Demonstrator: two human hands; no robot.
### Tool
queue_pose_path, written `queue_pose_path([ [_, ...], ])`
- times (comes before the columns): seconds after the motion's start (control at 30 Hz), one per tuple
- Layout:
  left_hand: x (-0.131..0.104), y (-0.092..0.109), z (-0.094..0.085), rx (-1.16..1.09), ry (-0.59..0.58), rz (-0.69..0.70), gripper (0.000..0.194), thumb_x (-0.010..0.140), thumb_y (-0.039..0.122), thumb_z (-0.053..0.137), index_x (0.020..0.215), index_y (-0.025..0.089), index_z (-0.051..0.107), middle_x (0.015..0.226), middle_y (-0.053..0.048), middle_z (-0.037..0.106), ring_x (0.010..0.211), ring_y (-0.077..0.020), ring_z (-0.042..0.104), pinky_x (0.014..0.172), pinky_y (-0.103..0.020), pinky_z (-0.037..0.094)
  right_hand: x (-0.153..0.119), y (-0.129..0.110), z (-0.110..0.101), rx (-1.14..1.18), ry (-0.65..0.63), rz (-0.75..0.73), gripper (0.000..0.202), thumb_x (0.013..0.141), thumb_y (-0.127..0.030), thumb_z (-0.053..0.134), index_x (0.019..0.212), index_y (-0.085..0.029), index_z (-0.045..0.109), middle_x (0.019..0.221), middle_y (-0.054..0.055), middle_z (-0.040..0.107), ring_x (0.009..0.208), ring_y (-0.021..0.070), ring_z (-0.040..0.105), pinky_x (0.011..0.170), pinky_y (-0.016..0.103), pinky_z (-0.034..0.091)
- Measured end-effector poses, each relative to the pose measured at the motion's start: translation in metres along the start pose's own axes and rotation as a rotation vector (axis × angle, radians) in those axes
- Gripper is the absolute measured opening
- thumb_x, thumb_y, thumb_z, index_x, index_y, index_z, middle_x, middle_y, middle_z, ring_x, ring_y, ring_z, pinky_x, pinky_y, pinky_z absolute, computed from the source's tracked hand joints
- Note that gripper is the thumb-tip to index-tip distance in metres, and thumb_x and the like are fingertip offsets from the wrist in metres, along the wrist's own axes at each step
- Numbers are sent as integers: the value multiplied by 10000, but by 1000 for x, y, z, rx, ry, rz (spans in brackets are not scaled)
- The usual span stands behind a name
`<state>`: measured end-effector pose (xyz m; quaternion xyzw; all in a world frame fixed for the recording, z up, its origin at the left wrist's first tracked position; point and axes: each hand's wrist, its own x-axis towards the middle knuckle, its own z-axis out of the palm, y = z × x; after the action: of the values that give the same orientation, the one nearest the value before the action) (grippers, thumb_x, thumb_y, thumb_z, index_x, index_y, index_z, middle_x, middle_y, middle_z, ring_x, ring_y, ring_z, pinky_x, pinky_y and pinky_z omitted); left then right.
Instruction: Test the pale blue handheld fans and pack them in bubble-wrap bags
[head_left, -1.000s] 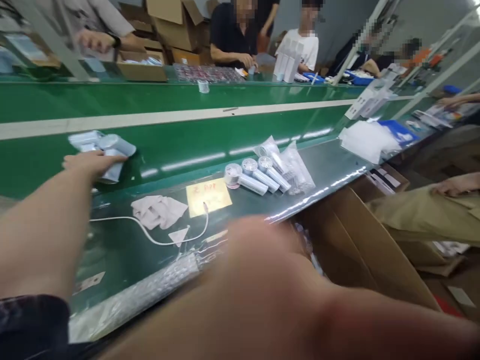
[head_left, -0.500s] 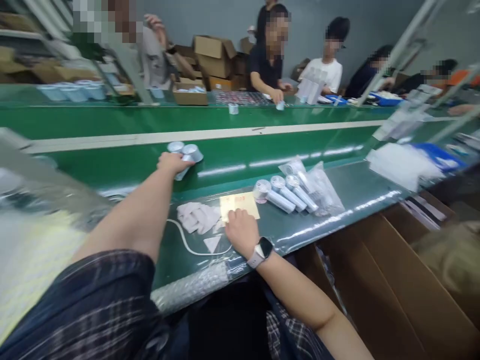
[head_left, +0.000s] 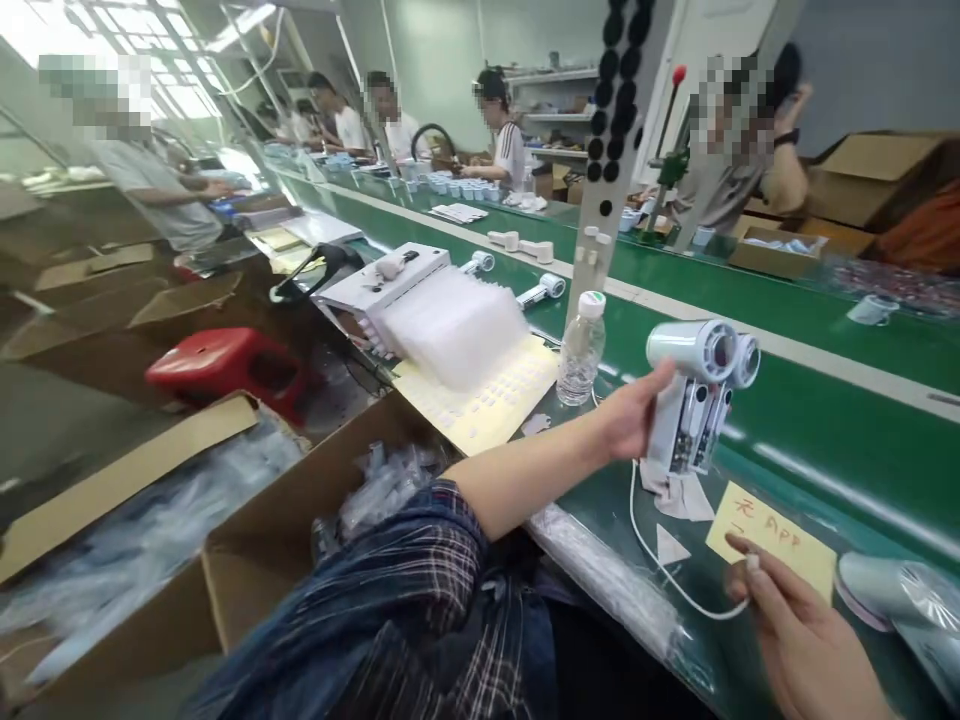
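My left hand (head_left: 636, 415) is closed around two pale-blue hair-dryer-shaped units (head_left: 688, 350), lifted above the bench. Their round barrels point right, and the open handles below show parts inside. At the lower right, my right hand (head_left: 802, 630) pinches the tip of a thin white cable (head_left: 718, 616); its plug end is mostly covered by the fingers. The cable loops over the green bench around a small white triangular piece (head_left: 672, 545). A yellow note (head_left: 787, 525) with red writing lies just beyond my right hand. Under the units is a crumpled cloth (head_left: 679, 498).
A water bottle (head_left: 582, 350) stands near a metal post. Left of it, white foam sheets (head_left: 454, 325) rest by a yellow sheet (head_left: 487, 405). Similar units (head_left: 541, 291) lie on the green conveyor (head_left: 847, 390). Another unit (head_left: 900, 590) is at far right. People work across the line.
My view has swung left. My left hand has brought the units from the conveyor toward me, handles now visible. My right hand has left the note's edge and now pinches the cable end.
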<state>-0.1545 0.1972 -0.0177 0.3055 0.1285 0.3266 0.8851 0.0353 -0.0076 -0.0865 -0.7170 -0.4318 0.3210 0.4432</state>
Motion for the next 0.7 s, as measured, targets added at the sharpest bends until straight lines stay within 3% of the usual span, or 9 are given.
queue_pose_path([
  [0.03, -5, -5, -4, -53, -4, 3, 1044, 224, 847, 989, 944, 148, 703, 1069, -146, 754, 942, -242, 720, 840, -357, 616, -6, -10, 8, 0, -57, 23, 646, 774, -816, 742, 766, -169, 746, 899, 146, 752, 945, 287, 741, 797, 305, 610],
  [0.13, -11, -22, -7, -98, 20, 70, 987, 258, 897, 943, 811, 136, 644, 1062, -146, 746, 901, -218, 712, 793, -329, 615, -24, -44, 36, -33, -140, 61, 640, 734, -805, 741, 762, -166, 777, 844, 139, 745, 909, 277, 746, 711, 268, 594],
  [0.27, -17, -34, 4, -127, -46, 89, 933, 352, 912, 921, 736, 123, 605, 1149, -136, 727, 1034, -245, 722, 868, -339, 632, -29, -75, 65, -43, -117, -65, 529, 891, -678, 656, 821, -167, 771, 734, 71, 698, 662, 151, 644, 627, 221, 508],
  [0.37, -25, -32, 11, -142, -79, 100, 892, 425, 894, 929, 727, 123, 594, 1195, -126, 722, 1151, -283, 713, 903, -345, 624, -27, -81, 71, 89, -194, -143, 447, 999, -560, 628, 805, -165, 707, 701, 40, 669, 660, 124, 648, 659, 200, 518],
  [0.53, -31, -31, 11, -80, -86, 168, 890, 503, 951, 866, 709, 129, 595, 1136, -128, 716, 1183, -280, 694, 970, -376, 622, -32, -79, 70, 204, -207, -203, 419, 1041, -493, 675, 799, -151, 688, 641, 26, 621, 603, 102, 627, 607, 178, 511],
  [0.7, -28, -41, 12, 45, -7, 250, 928, 506, 1024, 799, 708, 140, 596, 1027, -155, 715, 1108, -270, 700, 928, -353, 593, -41, -77, 78, 513, -108, -70, 369, 1061, -488, 690, 907, -153, 684, 575, -22, 491, 502, 94, 542, 496, 187, 455],
])
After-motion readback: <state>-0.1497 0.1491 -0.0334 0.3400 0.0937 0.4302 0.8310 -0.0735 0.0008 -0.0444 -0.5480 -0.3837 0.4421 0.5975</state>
